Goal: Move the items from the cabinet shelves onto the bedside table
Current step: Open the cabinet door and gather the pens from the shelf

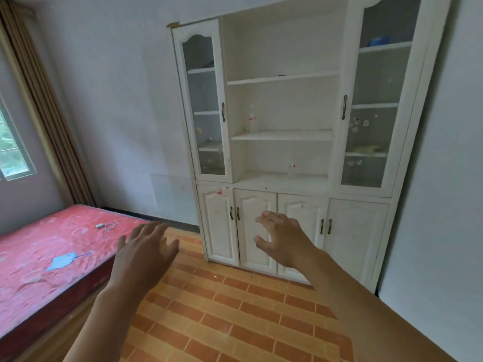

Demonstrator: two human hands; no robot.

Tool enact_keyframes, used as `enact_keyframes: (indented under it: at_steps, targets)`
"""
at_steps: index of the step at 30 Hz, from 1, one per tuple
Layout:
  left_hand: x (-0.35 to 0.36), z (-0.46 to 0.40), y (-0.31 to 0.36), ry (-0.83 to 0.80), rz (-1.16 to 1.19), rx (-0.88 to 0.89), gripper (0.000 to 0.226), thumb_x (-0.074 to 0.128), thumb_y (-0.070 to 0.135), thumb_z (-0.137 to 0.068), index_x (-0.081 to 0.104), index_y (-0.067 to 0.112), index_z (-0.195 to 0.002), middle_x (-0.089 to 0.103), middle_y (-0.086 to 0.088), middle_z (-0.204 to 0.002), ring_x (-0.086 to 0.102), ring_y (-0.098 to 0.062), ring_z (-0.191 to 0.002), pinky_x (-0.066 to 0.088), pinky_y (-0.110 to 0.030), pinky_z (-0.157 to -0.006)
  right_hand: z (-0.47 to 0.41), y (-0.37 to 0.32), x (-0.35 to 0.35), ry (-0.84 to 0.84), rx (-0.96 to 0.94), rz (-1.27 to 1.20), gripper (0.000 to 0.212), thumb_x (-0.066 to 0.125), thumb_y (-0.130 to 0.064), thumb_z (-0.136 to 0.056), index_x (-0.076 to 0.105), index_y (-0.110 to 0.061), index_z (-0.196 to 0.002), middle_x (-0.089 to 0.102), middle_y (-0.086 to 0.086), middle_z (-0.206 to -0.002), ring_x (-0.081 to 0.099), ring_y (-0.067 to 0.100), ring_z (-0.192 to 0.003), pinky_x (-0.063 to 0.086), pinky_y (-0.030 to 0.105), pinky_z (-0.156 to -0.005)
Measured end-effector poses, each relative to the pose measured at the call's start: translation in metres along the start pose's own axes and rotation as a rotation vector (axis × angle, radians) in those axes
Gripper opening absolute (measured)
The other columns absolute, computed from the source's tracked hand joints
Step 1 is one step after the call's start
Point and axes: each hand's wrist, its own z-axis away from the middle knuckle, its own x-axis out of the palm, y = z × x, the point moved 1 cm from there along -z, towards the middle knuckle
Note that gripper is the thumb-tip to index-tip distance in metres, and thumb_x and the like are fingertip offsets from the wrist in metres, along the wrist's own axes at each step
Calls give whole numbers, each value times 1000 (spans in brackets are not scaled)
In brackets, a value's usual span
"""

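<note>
Both our hands are out in front of us, holding nothing, facing the white cabinet.

Nearest, our left hand (146,246) and right hand (281,237) hover over the orange tiled floor (235,309) with fingers spread and relaxed. To the left lies a red mattress (39,257) carrying a blue swatter (62,261). Beyond, the cabinet (285,194) stands against the wall; a small clear bottle (252,122) sits on its middle open shelf, another (292,169) on the ledge below.

Pale grey walls (117,100), striped orange tiled floor (235,309), red mattress (39,257) at left, window (10,152) with brown curtain (44,113), soft daylight
</note>
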Motion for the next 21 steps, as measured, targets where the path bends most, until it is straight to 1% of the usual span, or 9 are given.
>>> enact_keyframes:
  at_steps: [4, 8, 11, 12, 14, 16, 21]
  targets:
    - [21, -40, 11, -7, -19, -5, 59, 47, 64, -99, 53, 31, -147, 53, 3, -153, 43, -25, -145, 34, -59, -118, -28, 28, 4, 12, 7, -72, 62, 44, -55, -104, 39, -26, -158, 33, -3, -168, 27, 17, -155, 23, 48, -125]
    - [45, -77, 14, -32, -11, 17, 62, 38, 67, -98, 51, 32, -147, 51, 6, -155, 41, -22, -147, 35, -58, -118, -57, 45, 17, 12, 8, -106, 60, 46, -54, -104, 39, -29, -158, 33, -6, -167, 26, 13, -155, 23, 44, -126]
    - [66, -105, 19, -50, -12, 26, 63, 34, 68, -99, 47, 34, -151, 45, 7, -159, 36, -20, -150, 30, -54, -123, -82, 61, 33, 12, 29, -109, 59, 44, -56, -104, 39, -32, -158, 32, -10, -168, 26, 9, -154, 22, 41, -127]
    - [73, -113, 16, -50, -9, 25, 66, 32, 71, -98, 45, 36, -152, 43, 8, -161, 34, -19, -152, 28, -53, -125, -93, 64, 39, 8, 35, -111, 58, 43, -57, -104, 38, -34, -158, 31, -12, -168, 25, 7, -154, 22, 39, -127]
    - [89, -136, 8, -36, 12, 25, 78, 18, 79, -90, 42, 39, -153, 40, 10, -162, 32, -17, -153, 27, -52, -126, -117, 65, 46, 2, 50, -109, 58, 41, -58, -104, 37, -36, -158, 30, -15, -167, 24, 5, -154, 20, 38, -127]
    - [101, -167, -5, -22, 26, 20, 89, 6, 81, -83, 42, 39, -153, 41, 10, -162, 33, -18, -153, 28, -53, -125, -148, 66, 52, 1, 56, -97, 59, 42, -58, -105, 36, -35, -159, 29, -13, -168, 23, 6, -155, 19, 38, -127]
    - [133, -243, -42, -62, 32, 53, 93, 4, 82, -83, 44, 36, -154, 44, 7, -161, 36, -20, -151, 31, -57, -123, -227, 56, 66, 4, 84, -94, 59, 43, -54, -106, 36, -31, -160, 27, -10, -170, 20, 9, -157, 16, 40, -127]
